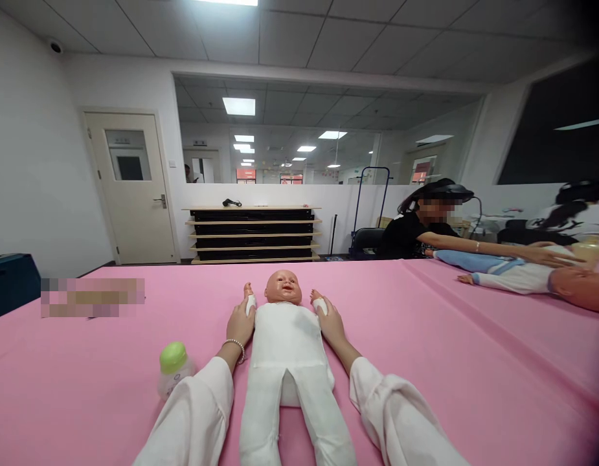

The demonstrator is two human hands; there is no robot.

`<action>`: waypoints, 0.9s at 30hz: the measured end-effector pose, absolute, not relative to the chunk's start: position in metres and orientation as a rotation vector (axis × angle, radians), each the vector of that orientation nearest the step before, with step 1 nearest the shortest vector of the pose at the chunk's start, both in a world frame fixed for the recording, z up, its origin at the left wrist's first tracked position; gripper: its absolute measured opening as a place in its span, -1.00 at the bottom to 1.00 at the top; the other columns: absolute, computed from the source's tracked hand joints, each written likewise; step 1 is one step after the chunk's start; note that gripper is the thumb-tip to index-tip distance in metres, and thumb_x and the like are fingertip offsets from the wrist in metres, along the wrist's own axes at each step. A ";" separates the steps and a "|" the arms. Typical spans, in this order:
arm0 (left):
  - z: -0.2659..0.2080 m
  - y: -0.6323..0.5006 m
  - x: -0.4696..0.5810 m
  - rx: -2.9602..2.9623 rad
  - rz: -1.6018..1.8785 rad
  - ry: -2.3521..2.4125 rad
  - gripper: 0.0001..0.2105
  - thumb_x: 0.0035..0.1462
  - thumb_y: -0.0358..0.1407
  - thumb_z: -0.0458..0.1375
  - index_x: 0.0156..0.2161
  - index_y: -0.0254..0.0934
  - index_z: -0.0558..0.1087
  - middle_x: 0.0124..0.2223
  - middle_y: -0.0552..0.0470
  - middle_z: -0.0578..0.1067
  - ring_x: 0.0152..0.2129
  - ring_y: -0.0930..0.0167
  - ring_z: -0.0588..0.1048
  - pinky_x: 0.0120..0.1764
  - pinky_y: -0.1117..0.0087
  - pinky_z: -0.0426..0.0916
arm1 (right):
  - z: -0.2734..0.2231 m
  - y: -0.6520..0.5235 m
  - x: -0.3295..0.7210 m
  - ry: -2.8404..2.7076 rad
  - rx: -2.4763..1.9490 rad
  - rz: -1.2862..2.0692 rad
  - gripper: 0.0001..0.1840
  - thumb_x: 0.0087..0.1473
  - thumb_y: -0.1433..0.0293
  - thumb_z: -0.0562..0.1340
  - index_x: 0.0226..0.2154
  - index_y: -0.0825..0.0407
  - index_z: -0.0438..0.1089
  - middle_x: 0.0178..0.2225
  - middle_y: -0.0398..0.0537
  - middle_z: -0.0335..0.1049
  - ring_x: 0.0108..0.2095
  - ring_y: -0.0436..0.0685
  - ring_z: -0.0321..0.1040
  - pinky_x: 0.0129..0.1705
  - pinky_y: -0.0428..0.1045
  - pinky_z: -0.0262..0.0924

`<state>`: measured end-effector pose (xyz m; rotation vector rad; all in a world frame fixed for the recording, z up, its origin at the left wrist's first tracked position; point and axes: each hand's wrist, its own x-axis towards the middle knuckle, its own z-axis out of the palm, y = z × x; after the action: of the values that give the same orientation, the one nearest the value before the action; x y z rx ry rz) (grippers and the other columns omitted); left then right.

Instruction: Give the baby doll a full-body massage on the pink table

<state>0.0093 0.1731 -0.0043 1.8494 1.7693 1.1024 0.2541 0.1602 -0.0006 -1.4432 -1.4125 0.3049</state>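
A baby doll (pixel 289 336) in white lies on its back, head away from me and legs towards me. My left hand (pixel 241 323), with a beaded bracelet at the wrist, is closed round the doll's arm on the left. On the other side my right hand (pixel 331 325) grips the doll's other arm. Both doll hands stick out beyond my fingers, raised beside its head. Left of my left forearm stands a small bottle (pixel 173 369) with a green cap, partly hidden by my sleeve.
A pink cloth (pixel 425 375) covers the table. At the right, a co-worker (pixel 425 220) in a headset reaches over another doll (pixel 522 275) in blue and white. A blurred-out item (pixel 92 298) lies at the left. Behind the table is a low stack of shelves (pixel 253 234).
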 end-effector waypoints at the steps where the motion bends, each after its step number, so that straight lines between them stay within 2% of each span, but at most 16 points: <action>1: -0.005 0.174 0.009 1.864 1.105 1.757 -0.51 0.17 -0.20 -0.16 0.21 -0.19 0.01 -0.17 -0.12 0.45 -0.21 0.30 0.41 -0.29 0.41 0.22 | -0.001 0.161 0.254 -1.417 -1.436 0.306 -0.49 0.01 0.32 -0.05 0.03 0.03 0.20 -0.04 -0.02 0.30 -0.03 0.18 0.18 0.01 0.09 0.06; 9: -0.006 0.176 0.007 1.858 1.089 1.796 -0.54 0.15 -0.19 -0.15 0.18 -0.17 0.10 -0.19 -0.12 0.48 -0.26 0.26 0.43 -0.32 0.39 0.21 | -0.004 0.164 0.253 -1.459 -1.401 0.294 -0.51 0.02 0.32 -0.05 0.03 -0.04 0.21 -0.03 -0.09 0.30 -0.07 0.15 0.22 0.00 0.08 0.07; 17: -0.008 0.180 0.006 1.779 1.105 1.801 -0.58 0.12 -0.18 -0.11 0.06 -0.29 0.28 -0.11 -0.18 0.46 -0.19 0.23 0.42 -0.25 0.35 0.23 | -0.005 0.166 0.253 -1.355 -1.453 0.323 -0.54 -0.02 0.28 0.01 -0.06 0.06 0.26 -0.08 0.02 0.32 -0.06 0.19 0.23 -0.02 0.10 0.08; 23: -0.008 0.175 0.005 1.824 1.177 1.734 -0.55 0.14 -0.21 -0.12 0.14 -0.19 0.15 -0.10 -0.12 0.45 -0.20 0.25 0.42 -0.24 0.32 0.25 | -0.006 0.160 0.252 -1.286 -1.359 0.327 -0.52 -0.05 0.24 0.07 -0.06 0.09 0.19 -0.08 0.10 0.30 -0.07 0.20 0.25 -0.07 0.08 0.14; 27: -0.008 0.164 0.004 1.806 1.432 1.645 -0.46 0.10 -0.25 -0.05 0.20 -0.19 -0.01 0.13 -0.09 0.24 -0.02 0.28 0.31 -0.12 0.35 0.23 | -0.004 0.142 0.246 -1.215 -1.305 0.171 -0.39 -0.06 0.28 0.09 0.06 0.10 0.01 0.04 0.18 0.14 0.02 0.23 0.15 -0.03 0.10 0.12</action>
<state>0.0041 0.1637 -0.0078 1.8058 1.6451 1.4316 0.2462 0.1425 -0.0037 -1.3048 -1.2154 0.1714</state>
